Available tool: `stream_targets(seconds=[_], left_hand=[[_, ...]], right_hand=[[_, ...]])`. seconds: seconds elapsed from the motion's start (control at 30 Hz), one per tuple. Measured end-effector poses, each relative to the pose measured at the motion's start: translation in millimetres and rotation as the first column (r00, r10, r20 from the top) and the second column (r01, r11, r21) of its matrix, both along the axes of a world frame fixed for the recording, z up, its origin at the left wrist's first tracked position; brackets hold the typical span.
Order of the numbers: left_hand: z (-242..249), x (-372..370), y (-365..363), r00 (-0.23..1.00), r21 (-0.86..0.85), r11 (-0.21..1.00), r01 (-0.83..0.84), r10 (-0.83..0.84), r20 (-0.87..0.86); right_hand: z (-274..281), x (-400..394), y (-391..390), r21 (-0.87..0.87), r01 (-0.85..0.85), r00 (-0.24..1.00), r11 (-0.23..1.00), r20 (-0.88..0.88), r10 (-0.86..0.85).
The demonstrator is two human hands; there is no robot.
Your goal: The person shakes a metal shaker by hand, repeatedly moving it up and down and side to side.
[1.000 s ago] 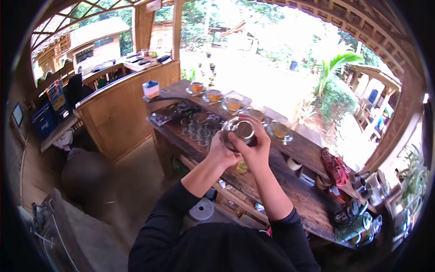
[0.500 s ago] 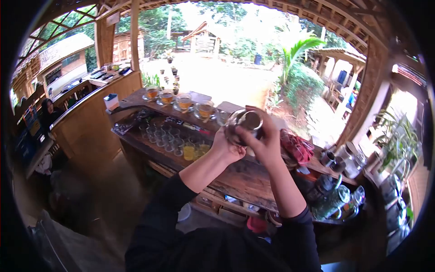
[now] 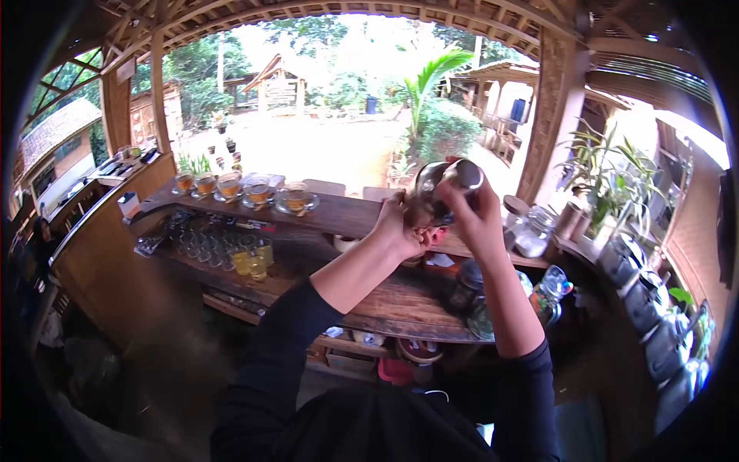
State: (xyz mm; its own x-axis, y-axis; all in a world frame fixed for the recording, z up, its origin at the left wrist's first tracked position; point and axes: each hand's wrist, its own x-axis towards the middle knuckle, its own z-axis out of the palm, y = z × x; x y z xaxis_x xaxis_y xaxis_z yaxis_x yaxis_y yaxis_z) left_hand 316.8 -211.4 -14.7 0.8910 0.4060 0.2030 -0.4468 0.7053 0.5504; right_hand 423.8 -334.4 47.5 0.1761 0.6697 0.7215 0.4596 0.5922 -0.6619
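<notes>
Both of my hands are raised above the wooden counter, around a shiny, rounded, silvery vessel (image 3: 426, 191) whose exact kind I cannot make out. A round silver end (image 3: 466, 175) of it faces up and to the right. My left hand (image 3: 400, 229) supports it from below and the left, fingers curled. Wrapped round its right side is my right hand (image 3: 479, 212), with the thumb across the front. Behind my left forearm, a small pale bowl (image 3: 346, 242) sits on the counter. Part of a red cloth (image 3: 438, 236) shows just below the vessel.
Several cups of amber drink on saucers (image 3: 259, 194) line the raised ledge (image 3: 346, 212). Small glasses (image 3: 208, 245) and yellow-filled glasses (image 3: 250, 263) stand lower left. At right are a lidded glass jar (image 3: 533, 232), large glass mugs (image 3: 553, 292) and potted plants (image 3: 616, 165).
My view has turned right, so the counter and cups appear farther left. Both hands still hold the vessel, and its silver end now points more to the right.
</notes>
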Motion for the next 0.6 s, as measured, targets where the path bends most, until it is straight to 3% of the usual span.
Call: stream_targets(seconds=[0.03, 0.1, 0.13, 0.17, 0.23, 0.27, 0.3, 0.33, 0.37, 0.4, 0.43, 0.47, 0.5, 0.53, 0.57, 0.6], left_hand=[[8, 11, -16, 0.993, -0.055, 0.996, -0.064, 0.058, -0.103], [30, 22, -53, 0.982, 0.246, 0.963, -0.108, 0.065, 0.176], [49, 19, -86, 0.785, 0.647, 0.463, -0.606, 0.215, 0.581], [71, 10, -107, 0.948, 0.439, 0.861, -0.255, 0.133, 0.290], [76, 29, -116, 0.917, 0.368, 0.918, -0.145, -0.015, 0.399], [78, 39, -124, 0.812, 0.488, 0.835, -0.254, -0.090, 0.576], [81, 48, -119, 0.818, 0.497, 0.835, -0.237, -0.105, 0.566], [86, 61, -104, 0.839, 0.483, 0.875, -0.035, -0.237, 0.490], [91, 73, -96, 0.831, 0.449, 0.877, 0.173, -0.374, 0.412], [96, 89, -103, 0.961, 0.390, 0.917, -0.081, -0.032, 0.276], [104, 98, -121, 0.977, 0.210, 0.976, -0.054, 0.008, 0.214], [74, 123, -75, 0.943, 0.190, 0.959, 0.210, -0.250, 0.221], [42, 147, -26, 0.844, 0.159, 0.876, 0.454, -0.481, 0.239], [66, 140, -58, 0.645, 0.457, 0.745, 0.486, -0.659, 0.387], [79, 126, -93, 0.971, 0.335, 0.942, -0.001, -0.079, 0.224], [102, 98, -145, 0.963, 0.370, 0.924, -0.094, -0.009, 0.268]], right_hand=[[7, 5, -14, 0.070, 0.030, 0.999, 0.997, -0.015, -0.029], [28, 13, -57, 0.526, 0.021, 0.869, 0.850, 0.411, -0.276], [37, 11, -80, 0.641, -0.085, 0.811, 0.763, 0.489, -0.321], [41, 8, -100, 0.725, -0.201, 0.746, 0.659, 0.549, -0.377], [41, 10, -130, 0.841, -0.401, 0.655, 0.362, 0.540, -0.529], [41, 28, -135, 0.847, -0.392, 0.653, 0.358, 0.531, -0.541], [37, 59, -138, 0.717, -0.250, 0.591, 0.651, 0.645, -0.484], [30, 82, -134, 0.501, -0.067, 0.557, 0.863, 0.736, -0.384], [32, 87, -102, 0.634, -0.128, 0.899, 0.763, 0.399, -0.180], [52, 79, -93, 0.832, -0.205, 0.822, 0.516, 0.433, -0.370], [53, 93, -88, 0.748, 0.018, 0.827, 0.663, 0.362, -0.431], [51, 95, -84, 0.406, 0.199, 0.951, 0.892, 0.138, -0.275], [53, 98, -84, 0.256, 0.095, 0.995, 0.962, -0.059, -0.082], [57, 93, -99, 0.435, 0.145, 0.973, 0.889, 0.103, -0.209], [61, 88, -115, 0.604, 0.143, 0.907, 0.784, 0.238, -0.349], [64, 77, -133, 0.737, 0.050, 0.841, 0.674, 0.333, -0.427]])
